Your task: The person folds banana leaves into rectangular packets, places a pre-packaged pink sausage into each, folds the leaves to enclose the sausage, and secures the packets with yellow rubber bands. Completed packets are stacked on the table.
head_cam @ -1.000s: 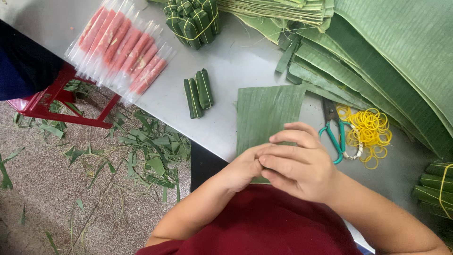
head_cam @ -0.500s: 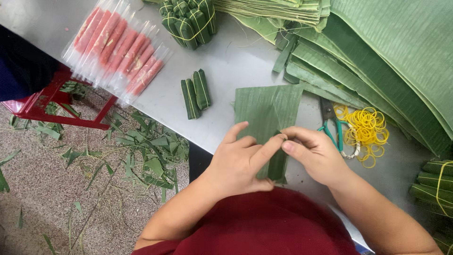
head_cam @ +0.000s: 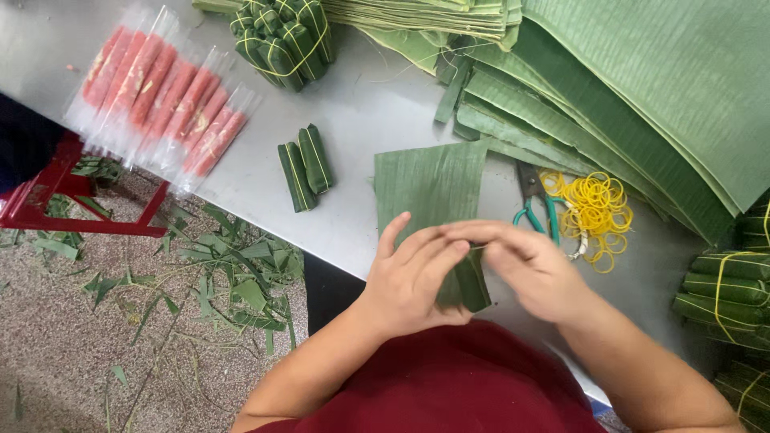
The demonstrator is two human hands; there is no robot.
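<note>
Both hands on the leaf roll, near edge of the desk (head_cam: 361,104).
Left hand (head_cam: 413,281) and right hand (head_cam: 533,269) pinch the dark roll (head_cam: 468,285) between them, atop a flat leaf (head_cam: 429,180); bands (head_cam: 595,210) lie right.

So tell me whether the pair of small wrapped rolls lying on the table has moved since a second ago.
No. The pair of small wrapped rolls keeps its place on the grey table, the same way off the red sticks in clear sleeves.
</note>
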